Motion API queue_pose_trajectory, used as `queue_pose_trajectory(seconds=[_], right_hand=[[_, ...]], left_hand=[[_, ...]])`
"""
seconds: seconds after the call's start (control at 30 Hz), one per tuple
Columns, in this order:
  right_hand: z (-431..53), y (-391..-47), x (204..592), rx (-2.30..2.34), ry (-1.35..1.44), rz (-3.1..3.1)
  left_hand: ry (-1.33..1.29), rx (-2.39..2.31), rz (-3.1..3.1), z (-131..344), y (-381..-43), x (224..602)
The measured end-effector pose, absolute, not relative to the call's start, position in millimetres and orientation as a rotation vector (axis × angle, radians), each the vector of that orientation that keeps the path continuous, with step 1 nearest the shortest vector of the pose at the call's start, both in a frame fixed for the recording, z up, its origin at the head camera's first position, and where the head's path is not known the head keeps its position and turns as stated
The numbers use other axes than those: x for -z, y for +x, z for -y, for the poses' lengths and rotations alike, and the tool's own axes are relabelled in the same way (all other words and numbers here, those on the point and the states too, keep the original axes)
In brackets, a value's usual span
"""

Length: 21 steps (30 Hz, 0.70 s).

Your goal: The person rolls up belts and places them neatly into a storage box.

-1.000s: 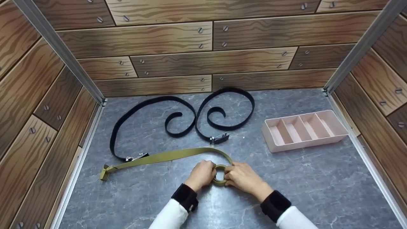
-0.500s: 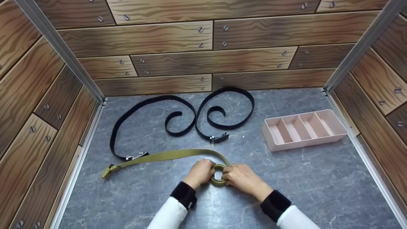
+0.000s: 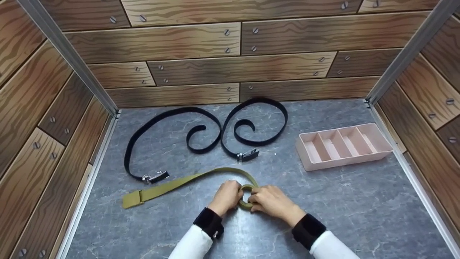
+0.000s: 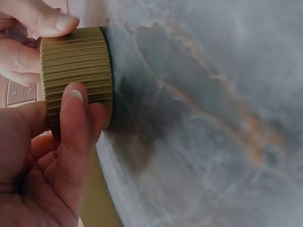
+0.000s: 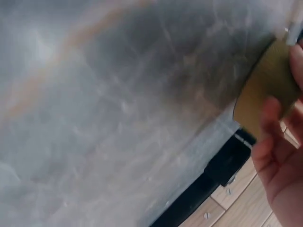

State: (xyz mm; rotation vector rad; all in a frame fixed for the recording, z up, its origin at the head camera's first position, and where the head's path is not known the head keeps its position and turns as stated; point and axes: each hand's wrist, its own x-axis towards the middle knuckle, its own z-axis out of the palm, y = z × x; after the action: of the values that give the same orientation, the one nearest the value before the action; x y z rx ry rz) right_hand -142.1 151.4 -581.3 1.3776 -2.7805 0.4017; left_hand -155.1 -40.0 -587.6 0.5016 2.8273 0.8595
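Note:
An olive-green webbing belt [image 3: 187, 180] lies across the grey surface, its inner end wound into a small coil [image 3: 245, 206]. My left hand [image 3: 225, 198] pinches the coil's left side; in the left wrist view the coil's ribbed outer face [image 4: 78, 59] shows between thumb and fingers. On the coil's right side, my right hand [image 3: 272, 202] grips it where the loose strap runs in. The right wrist view shows the coil [image 5: 260, 101] at the right edge, partly covered by that hand. The loose strap arcs back and left to its flat buckle [image 3: 132, 199].
Two black belts [image 3: 134, 140] [image 3: 285, 117] with metal buckles lie loosely curled behind the green one. A pale pink divided tray [image 3: 305, 163] stands at the right. Wood-patterned walls [image 3: 194, 72] enclose the surface at the back and sides.
The green belt's buckle end has slid right and turned over to lie flat, leaving the left black belt's buckle uncovered. Both hands stay at the coil, the right shifting slightly left.

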Motion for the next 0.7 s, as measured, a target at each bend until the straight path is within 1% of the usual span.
queue_pose_trajectory(seconds=[0.1, 0.17, 0.37, 0.47, 0.7], right_hand=[[-154, -145, 580, -0.47, 1.389, 2.821], [-154, -146, 581, -0.481, 1.375, 2.812], [-151, -142, 588, -0.432, 1.275, 2.719], [-151, -142, 586, -0.457, 1.274, 2.757], [-157, -153, 573, -0.579, 1.407, 2.892]], left_hand=[[0.585, -0.792, -2.852, 40, -158, 586], [0.595, -0.784, -2.881, 40, -158, 587], [0.424, -0.913, -2.866, 35, -154, 592], [0.408, -0.902, -2.853, 34, -155, 590], [0.618, -0.693, -2.827, 39, -163, 584]])
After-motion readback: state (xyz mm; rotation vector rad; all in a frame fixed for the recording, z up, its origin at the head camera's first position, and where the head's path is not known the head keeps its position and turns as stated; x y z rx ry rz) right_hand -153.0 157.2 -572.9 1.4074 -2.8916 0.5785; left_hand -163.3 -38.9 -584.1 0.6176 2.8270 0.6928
